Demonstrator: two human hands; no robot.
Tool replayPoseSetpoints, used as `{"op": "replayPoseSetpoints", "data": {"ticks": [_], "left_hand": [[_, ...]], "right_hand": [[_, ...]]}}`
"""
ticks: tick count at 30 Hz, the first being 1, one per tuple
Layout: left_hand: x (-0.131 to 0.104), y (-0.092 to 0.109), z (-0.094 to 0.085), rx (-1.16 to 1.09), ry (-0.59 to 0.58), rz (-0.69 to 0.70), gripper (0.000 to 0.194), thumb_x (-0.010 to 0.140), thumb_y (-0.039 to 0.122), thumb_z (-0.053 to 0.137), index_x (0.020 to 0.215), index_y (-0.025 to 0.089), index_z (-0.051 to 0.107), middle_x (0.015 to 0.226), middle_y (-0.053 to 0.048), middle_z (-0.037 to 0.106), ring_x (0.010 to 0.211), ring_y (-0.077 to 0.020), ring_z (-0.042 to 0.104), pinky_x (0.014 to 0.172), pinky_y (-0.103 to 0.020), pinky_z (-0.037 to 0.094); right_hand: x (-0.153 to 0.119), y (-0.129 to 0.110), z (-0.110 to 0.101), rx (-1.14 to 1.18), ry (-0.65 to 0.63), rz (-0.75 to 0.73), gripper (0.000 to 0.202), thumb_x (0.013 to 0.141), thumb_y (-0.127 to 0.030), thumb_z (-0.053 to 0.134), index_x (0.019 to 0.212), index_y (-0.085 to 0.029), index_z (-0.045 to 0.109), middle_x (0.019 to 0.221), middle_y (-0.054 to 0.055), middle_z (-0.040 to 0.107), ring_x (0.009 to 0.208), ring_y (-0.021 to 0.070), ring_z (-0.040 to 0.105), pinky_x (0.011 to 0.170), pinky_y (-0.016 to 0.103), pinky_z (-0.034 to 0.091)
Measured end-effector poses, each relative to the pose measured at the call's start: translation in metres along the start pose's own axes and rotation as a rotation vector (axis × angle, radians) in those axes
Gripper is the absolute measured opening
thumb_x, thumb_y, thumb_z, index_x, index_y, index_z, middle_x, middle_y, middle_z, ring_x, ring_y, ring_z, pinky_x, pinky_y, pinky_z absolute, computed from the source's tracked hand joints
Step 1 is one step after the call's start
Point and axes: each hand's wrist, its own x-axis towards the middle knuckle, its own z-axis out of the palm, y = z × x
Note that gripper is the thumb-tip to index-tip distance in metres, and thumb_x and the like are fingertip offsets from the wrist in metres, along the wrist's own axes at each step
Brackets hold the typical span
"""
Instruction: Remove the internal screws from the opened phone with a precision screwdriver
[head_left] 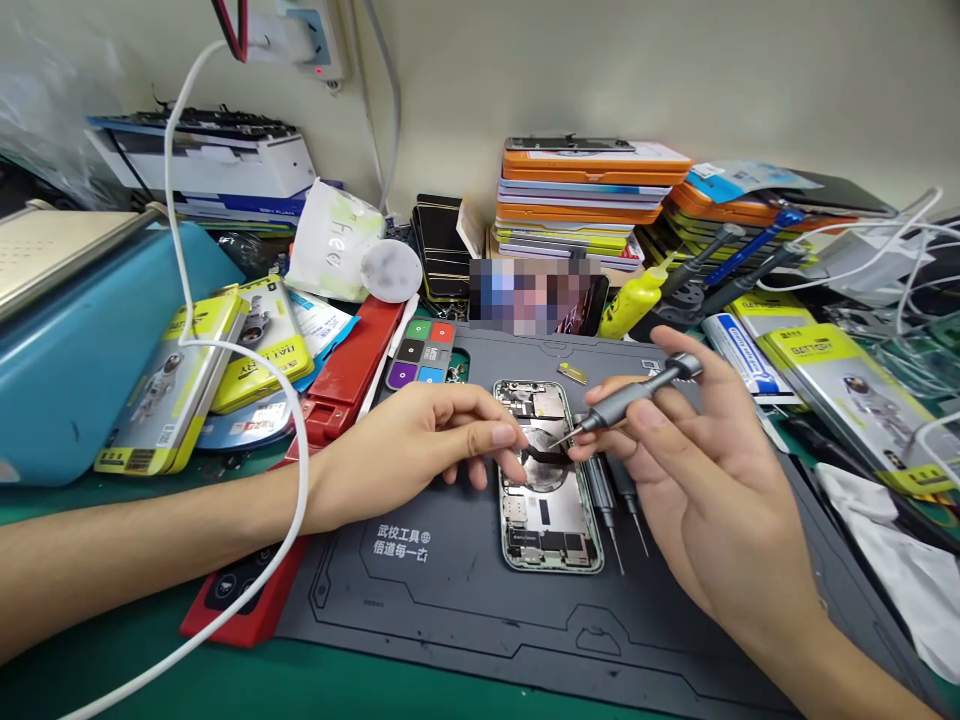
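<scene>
An opened phone (555,510) lies on the dark grey work mat (465,600), its inside parts and a round coil showing. My right hand (720,490) grips a grey precision screwdriver (637,395) above the phone, the thin tip pointing down and left. My left hand (442,440) hovers over the phone's left edge, thumb and fingertips drawn together close to the screwdriver's tip. Whatever may be between those fingertips is too small to make out. Beside the phone's right edge lie another screwdriver (601,490) and a second one (628,490), partly hidden by my right hand.
A tray with coloured squares (421,352) sits behind my left hand. A propped-up phone (536,297) with a blurred screen stands at the back, beside a yellow bottle (634,300). A white cable (304,450) crosses over my left forearm. Battery boxes (862,400) lie at the right.
</scene>
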Motion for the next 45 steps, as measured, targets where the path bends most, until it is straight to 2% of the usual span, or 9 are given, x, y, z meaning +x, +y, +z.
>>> {"op": "replayPoseSetpoints", "data": {"ticks": [3,7,10,13,22,29,34,39,45], "left_hand": [[0.001,0.001,-0.001,-0.009,0.036,0.012,0.026,0.108,0.040,0.059,0.101,0.016,0.069,0.091,-0.002,0.081,0.069,-0.0094,0.064,0.061,-0.022,0.046],[0.003,0.001,-0.001,-0.070,0.078,0.016,0.027,0.111,0.037,0.051,0.097,0.016,0.062,0.080,-0.001,0.076,0.065,-0.0096,0.062,0.057,-0.021,0.044],[0.002,-0.001,-0.001,-0.085,0.067,0.000,0.030,0.112,0.039,0.048,0.094,0.018,0.057,0.072,0.001,0.070,0.064,-0.0103,0.061,0.056,-0.021,0.042],[0.000,-0.001,-0.001,-0.065,0.056,-0.004,0.033,0.111,0.041,0.048,0.090,0.018,0.057,0.071,0.001,0.068,0.064,-0.0105,0.059,0.057,-0.021,0.042],[-0.001,0.001,0.000,-0.063,0.065,-0.016,0.035,0.108,0.046,0.054,0.086,0.019,0.056,0.069,0.002,0.065,0.067,-0.0117,0.058,0.059,-0.023,0.041],[-0.003,0.002,0.000,0.033,0.059,-0.020,0.042,0.107,0.052,0.054,0.081,0.019,0.056,0.072,0.003,0.064,0.067,-0.0122,0.055,0.063,-0.025,0.043],[-0.002,0.000,-0.002,0.057,0.060,-0.034,0.044,0.107,0.055,0.052,0.082,0.020,0.056,0.072,0.003,0.065,0.066,-0.0126,0.053,0.063,-0.025,0.043],[-0.003,0.001,-0.002,0.070,0.051,-0.054,0.042,0.108,0.055,0.052,0.084,0.020,0.058,0.073,0.003,0.066,0.065,-0.0128,0.051,0.060,-0.025,0.039],[-0.003,0.002,-0.001,0.080,0.055,-0.043,0.042,0.108,0.054,0.052,0.083,0.020,0.058,0.072,0.003,0.065,0.064,-0.0125,0.051,0.060,-0.025,0.038]], "right_hand": [[-0.009,0.004,0.004,-0.182,0.001,-0.166,0.053,0.102,-0.019,0.065,0.150,-0.036,0.049,0.103,0.002,0.075,0.087,0.0180,0.077,0.074,0.029,0.071],[-0.021,0.007,0.010,-0.371,-0.070,-0.360,0.068,0.101,-0.009,0.062,0.157,-0.041,0.041,0.110,0.004,0.069,0.086,0.0180,0.076,0.073,0.034,0.072],[-0.022,0.010,0.009,-0.482,-0.112,-0.488,0.075,0.096,-0.001,0.064,0.156,-0.040,0.044,0.108,0.005,0.067,0.093,0.0205,0.075,0.075,0.037,0.071],[-0.020,0.012,0.007,-0.541,-0.159,-0.562,0.079,0.093,0.003,0.064,0.157,-0.039,0.045,0.106,0.005,0.065,0.097,0.0204,0.074,0.073,0.035,0.070],[-0.017,0.016,0.008,-0.551,-0.207,-0.553,0.083,0.093,0.004,0.063,0.161,-0.038,0.041,0.127,0.009,0.066,0.099,0.0204,0.073,0.072,0.036,0.071],[-0.023,0.016,0.007,-0.515,-0.276,-0.430,0.081,0.094,0.002,0.063,0.157,-0.045,0.044,0.133,0.007,0.070,0.106,0.0247,0.075,0.079,0.044,0.072],[-0.025,0.022,0.002,-0.549,-0.295,-0.408,0.085,0.093,0.001,0.067,0.160,-0.046,0.042,0.151,0.007,0.063,0.127,0.0327,0.070,0.077,0.049,0.073],[-0.025,0.026,-0.001,-0.552,-0.305,-0.406,0.084,0.094,0.000,0.068,0.159,-0.046,0.043,0.156,0.006,0.061,0.140,0.0360,0.064,0.076,0.048,0.073],[-0.025,0.028,-0.002,-0.558,-0.326,-0.388,0.084,0.094,0.000,0.067,0.161,-0.045,0.042,0.160,0.005,0.058,0.142,0.0361,0.063,0.086,0.054,0.073]]}}
